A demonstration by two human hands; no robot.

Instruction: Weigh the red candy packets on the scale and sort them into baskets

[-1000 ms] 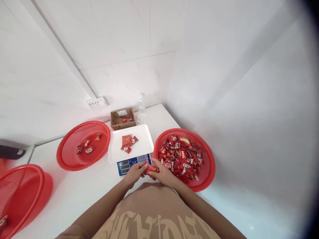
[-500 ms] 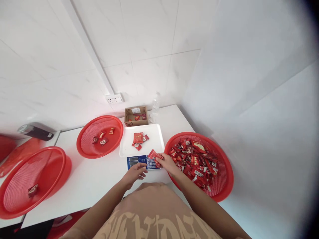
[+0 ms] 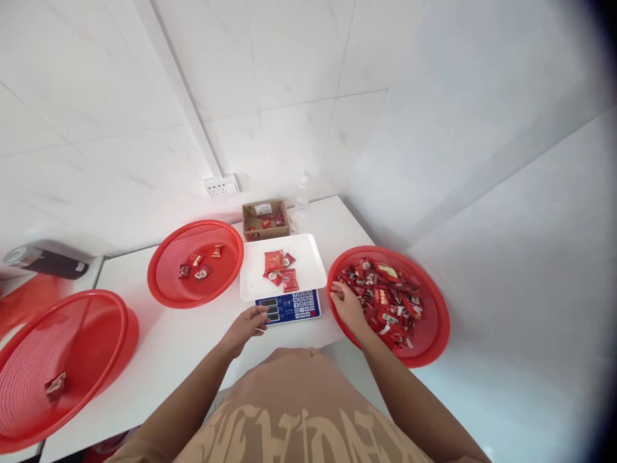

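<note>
Several red packets (image 3: 274, 260) lie on the white tray (image 3: 308, 254) of a blue scale (image 3: 289, 307). My left hand (image 3: 245, 328) is at the scale's left end, beside its display, empty with loosely bent, parted fingers. Over the left rim of the right red basket (image 3: 441, 302) is my right hand (image 3: 348, 307), its fingers apart and pointing at the heap of red packets (image 3: 380, 297) inside; no packet shows in its grip.
Another red basket (image 3: 236, 273) with several packets stands left of the scale. Nearer on the left is a red basket (image 3: 123, 321) with one packet. Behind are a cardboard box (image 3: 253, 235), a clear bottle (image 3: 302, 196) and a dark cylinder (image 3: 60, 260).
My right hand has let go of a red packet, which now lies on the tray, and has moved right to the basket. My left hand has shifted slightly left.
</note>
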